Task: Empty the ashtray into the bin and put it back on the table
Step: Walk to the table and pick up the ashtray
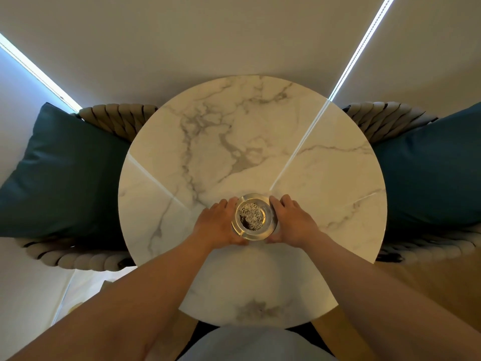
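No text, label, brand, number or sign can be read anywhere in the view.

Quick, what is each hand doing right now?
Left hand: closed around the left side of the round clear glass ashtray with grey ash.
Right hand: closed around the ashtray's right side.
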